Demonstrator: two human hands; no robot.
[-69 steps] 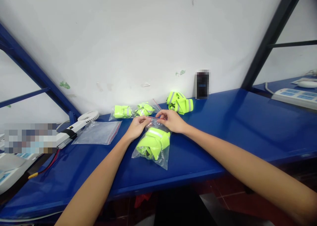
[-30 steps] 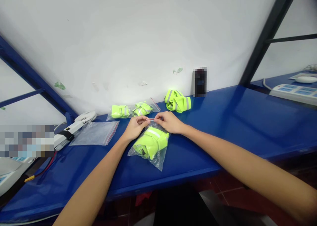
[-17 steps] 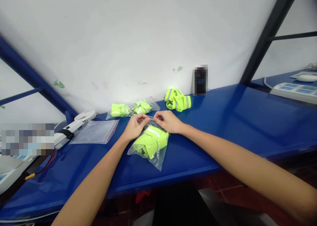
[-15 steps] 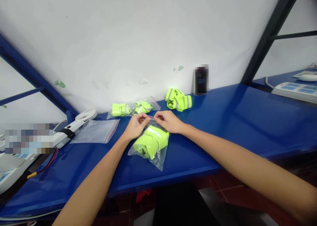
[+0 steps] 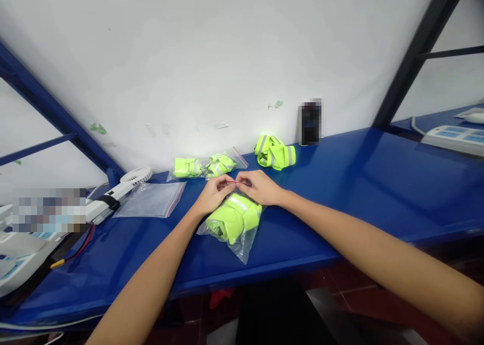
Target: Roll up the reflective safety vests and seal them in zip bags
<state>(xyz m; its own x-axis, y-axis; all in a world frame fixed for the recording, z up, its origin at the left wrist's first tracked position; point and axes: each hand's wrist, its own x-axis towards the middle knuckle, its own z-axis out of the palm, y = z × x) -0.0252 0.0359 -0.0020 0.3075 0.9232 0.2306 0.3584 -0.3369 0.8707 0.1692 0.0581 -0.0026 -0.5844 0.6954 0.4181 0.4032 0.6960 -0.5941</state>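
A clear zip bag lies on the blue shelf with a folded neon-yellow reflective band inside it. My left hand and my right hand both pinch the bag's red zip strip at its far end, fingertips almost touching. Behind my hands lie two filled bags of neon bands. A loose neon band rests by the wall.
A stack of empty clear zip bags lies to the left, next to a white hand fan. A dark object leans against the wall. A white power strip sits at the far right. Black shelf posts rise on the right.
My fingertips have drawn closer together along the bag's zip strip. The bag itself has stayed in place; the view has shifted slightly.
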